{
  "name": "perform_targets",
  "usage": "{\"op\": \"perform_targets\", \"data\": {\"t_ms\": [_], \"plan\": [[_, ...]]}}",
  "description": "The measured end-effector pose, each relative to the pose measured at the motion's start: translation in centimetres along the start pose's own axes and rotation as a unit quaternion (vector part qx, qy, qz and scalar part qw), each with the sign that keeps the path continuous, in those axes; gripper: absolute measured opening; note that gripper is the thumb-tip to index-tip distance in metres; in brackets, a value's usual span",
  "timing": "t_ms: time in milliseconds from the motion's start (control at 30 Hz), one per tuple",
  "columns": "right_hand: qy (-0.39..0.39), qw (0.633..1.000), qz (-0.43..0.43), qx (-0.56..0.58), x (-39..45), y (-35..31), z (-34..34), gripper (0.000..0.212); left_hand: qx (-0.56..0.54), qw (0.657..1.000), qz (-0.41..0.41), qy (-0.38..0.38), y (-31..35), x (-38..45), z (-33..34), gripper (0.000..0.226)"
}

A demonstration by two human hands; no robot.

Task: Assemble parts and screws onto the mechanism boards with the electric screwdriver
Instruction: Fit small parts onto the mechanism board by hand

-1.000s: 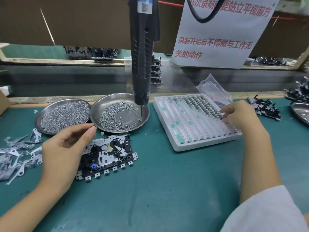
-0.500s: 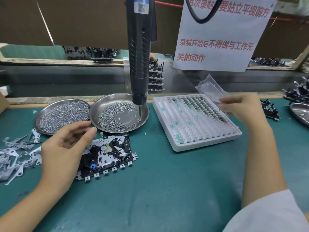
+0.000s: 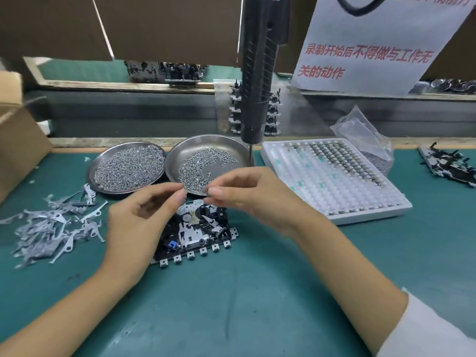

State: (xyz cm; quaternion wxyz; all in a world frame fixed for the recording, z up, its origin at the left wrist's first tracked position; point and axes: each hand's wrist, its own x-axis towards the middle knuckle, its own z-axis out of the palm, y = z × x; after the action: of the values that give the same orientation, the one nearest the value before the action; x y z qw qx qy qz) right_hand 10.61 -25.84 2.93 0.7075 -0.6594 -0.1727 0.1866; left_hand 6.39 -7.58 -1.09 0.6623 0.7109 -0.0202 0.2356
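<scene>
Right hand (image 3: 253,199) has come over from the white parts tray (image 3: 365,202) to meet left hand (image 3: 140,217) above the mechanism board (image 3: 198,228).
R thumb & forefinger pinch a small dark part, too blurred to ID; other fingers curled. L fingers bent, thumb & forefinger tips nearly touching the R ones; can't tell if L grips anything. Board lies flat on green mat (image 3: 257,305), just in front of 2 steel dishes of screws (image 3: 128,168) (image 3: 206,161). Electric screwdriver (image 3: 258,73) hangs upright, bit over the R dish's rim. Loose metal levers (image 3: 51,228) piled at L; another board (image 3: 448,163) at far R.
</scene>
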Motion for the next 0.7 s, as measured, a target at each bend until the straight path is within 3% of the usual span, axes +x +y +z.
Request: {"op": "perform_targets", "data": {"t_ms": [167,700], "plan": [[0.056,0.998,0.021,0.017,0.3,1.1,1.4,0.011,-0.023,0.999,0.000,-0.025,0.1,-0.1,0.0,0.017],[0.065,0.995,0.015,0.068,0.2,1.8,2.6,0.026,-0.042,0.997,0.026,-0.065,-0.2,-0.2,-0.3,0.016]]}}
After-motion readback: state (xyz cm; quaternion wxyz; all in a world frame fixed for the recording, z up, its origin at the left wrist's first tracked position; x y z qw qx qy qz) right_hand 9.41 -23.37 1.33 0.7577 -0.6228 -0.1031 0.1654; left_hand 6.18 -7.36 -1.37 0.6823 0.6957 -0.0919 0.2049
